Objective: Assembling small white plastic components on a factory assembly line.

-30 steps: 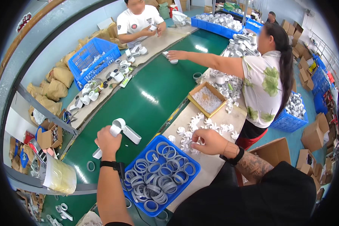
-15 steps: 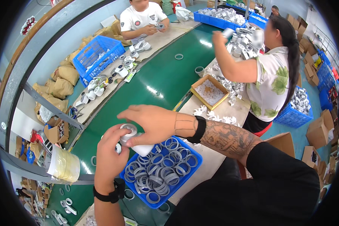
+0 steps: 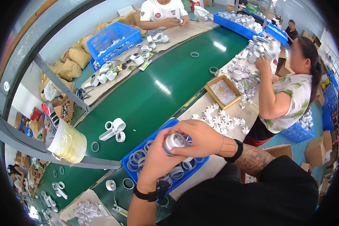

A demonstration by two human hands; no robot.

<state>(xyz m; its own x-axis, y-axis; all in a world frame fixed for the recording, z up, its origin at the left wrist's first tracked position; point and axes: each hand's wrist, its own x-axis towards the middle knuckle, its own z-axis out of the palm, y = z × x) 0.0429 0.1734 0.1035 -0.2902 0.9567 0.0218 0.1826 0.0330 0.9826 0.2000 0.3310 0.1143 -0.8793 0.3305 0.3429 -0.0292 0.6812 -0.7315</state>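
Observation:
Both my hands come together above a blue tray (image 3: 127, 170) filled with grey rings (image 3: 137, 160). Between them is a white cylindrical part (image 3: 173, 143) with a round, partly see-through end facing up. My left hand (image 3: 153, 156) wraps around its left side. From the right, my right hand (image 3: 204, 140) grips the same part, its thumb along the near side. Some of the part and of the rings is hidden by my fingers. Left of the tray, a white handle-shaped piece with round cups (image 3: 115, 130) lies on the green belt (image 3: 150, 101), beside a loose grey ring (image 3: 95, 146).
A yellow-edged box (image 3: 224, 92) of small pieces and white curved clips (image 3: 218, 119) lie right of the belt. A co-worker (image 3: 286, 86) handles white parts there; another person (image 3: 164, 17) works across. A metal post carries a taped holder (image 3: 67, 141) of tools.
My hands have come away from over the belt to above the tray, and the white part is now held end-up. The handle-shaped piece on the belt now shows. My view has shifted.

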